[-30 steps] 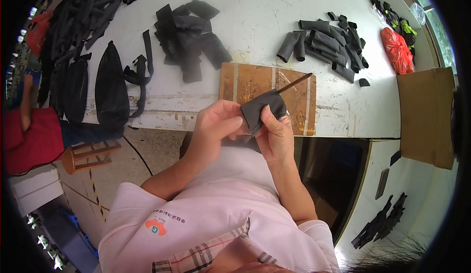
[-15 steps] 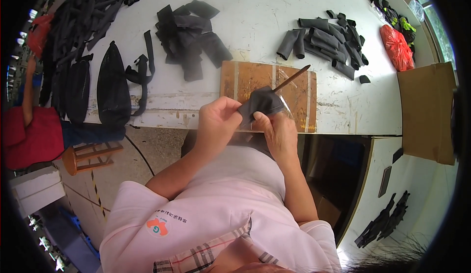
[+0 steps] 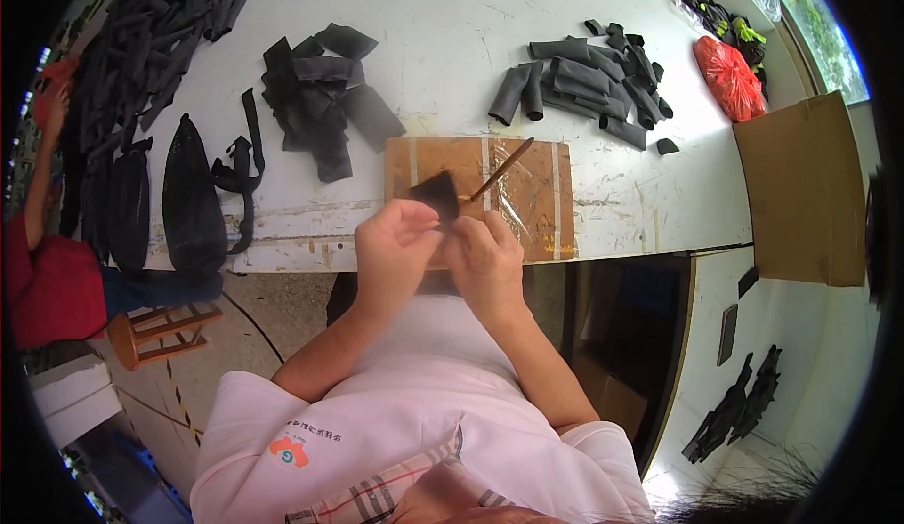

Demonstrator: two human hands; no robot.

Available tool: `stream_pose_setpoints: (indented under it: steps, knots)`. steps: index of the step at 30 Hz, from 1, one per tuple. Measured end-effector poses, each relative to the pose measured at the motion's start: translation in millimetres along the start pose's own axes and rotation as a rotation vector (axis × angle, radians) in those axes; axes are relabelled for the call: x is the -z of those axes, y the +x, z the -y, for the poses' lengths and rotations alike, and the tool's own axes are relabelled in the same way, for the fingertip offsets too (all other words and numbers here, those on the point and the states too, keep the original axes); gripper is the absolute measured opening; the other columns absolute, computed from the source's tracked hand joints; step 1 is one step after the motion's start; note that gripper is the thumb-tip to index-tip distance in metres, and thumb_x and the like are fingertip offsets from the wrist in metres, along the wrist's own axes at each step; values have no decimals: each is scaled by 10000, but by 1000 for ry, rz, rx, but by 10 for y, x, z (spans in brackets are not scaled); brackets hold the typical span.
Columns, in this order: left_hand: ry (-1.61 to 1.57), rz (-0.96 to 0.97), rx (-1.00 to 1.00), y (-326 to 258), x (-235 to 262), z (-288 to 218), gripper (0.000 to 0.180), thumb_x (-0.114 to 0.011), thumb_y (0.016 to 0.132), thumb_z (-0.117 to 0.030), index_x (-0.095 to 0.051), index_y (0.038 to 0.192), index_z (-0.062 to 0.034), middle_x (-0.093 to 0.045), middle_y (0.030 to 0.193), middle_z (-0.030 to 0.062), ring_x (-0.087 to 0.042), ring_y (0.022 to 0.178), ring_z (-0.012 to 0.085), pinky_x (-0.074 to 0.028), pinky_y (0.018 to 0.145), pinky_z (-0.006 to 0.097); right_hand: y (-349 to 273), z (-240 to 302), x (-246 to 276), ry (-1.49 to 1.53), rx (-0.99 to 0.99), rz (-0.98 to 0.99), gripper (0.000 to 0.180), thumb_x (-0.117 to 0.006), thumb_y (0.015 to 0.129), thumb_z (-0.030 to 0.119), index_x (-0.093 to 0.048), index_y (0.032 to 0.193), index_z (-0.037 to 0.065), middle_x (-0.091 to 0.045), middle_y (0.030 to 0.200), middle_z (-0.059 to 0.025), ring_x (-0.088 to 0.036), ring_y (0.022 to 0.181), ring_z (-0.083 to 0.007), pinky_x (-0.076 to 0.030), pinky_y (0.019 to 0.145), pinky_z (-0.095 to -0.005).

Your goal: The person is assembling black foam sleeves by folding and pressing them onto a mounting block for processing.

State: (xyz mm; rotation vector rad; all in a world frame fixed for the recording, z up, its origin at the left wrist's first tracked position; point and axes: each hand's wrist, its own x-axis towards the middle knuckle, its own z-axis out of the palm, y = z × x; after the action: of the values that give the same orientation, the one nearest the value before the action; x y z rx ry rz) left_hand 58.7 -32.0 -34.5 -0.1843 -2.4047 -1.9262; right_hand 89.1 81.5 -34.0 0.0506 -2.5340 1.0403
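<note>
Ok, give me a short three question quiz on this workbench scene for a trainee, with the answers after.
1. True or false: both hands, the left hand and the right hand, are on the black piece.
2. What lies under the brush? A) the brown board B) the cardboard box C) the red bag
3. Fill in: the white table carries a pile of rolled black tubes on the person's ______ side.

Key:
1. True; the fingers of both pinch it just above the board's near edge.
2. A; the brush rests slanted across the board.
3. Right; the flatter black scraps lie to the left.
</note>
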Motion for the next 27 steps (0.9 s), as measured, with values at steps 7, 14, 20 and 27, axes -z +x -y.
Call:
stream_pose_setpoints:
  steps: [7, 14, 20, 27]
  knots:
    - [-793, 517, 669, 170, 257, -120, 233, -548, 649, 91, -504, 856, -9, -527, 743, 26, -384, 495, -5, -235, 373, 142, 12, -136, 141, 1362, -854, 303, 34, -623, 770, 45, -603, 746, 60, -475, 600, 37, -433, 532, -49, -318, 466, -173]
    - [-72, 111, 121, 34, 26, -1, 202, -490, 673, 111, -498, 848, 10, -550, 715, 38, -404, 470, -6, -278, 361, 150, -29, -11, 63, 1435, -915, 317, 121, -583, 826, 155, -533, 759, 68, -477, 644, 33, -399, 542, -48, -330, 478, -190]
    - [-845, 407, 614, 96, 174, -109, 200, -525, 699, 107, -472, 870, 17, -553, 713, 65, -344, 378, 6, -261, 320, 148, -39, -163, 74, 1498, -830, 253, 131, -587, 828, 178, -531, 761, 80, -495, 673, 37, -433, 593, -53, -358, 544, -172]
    - [-756, 586, 470, 83, 159, -375, 303, -560, 769, 35, -485, 1063, 28, -557, 786, 55, -461, 533, 22, -343, 437, 148, 56, -102, 231, 1361, -614, 139, 101, -574, 825, 109, -541, 775, 27, -540, 837, -21, -469, 683, -83, -385, 605, -196]
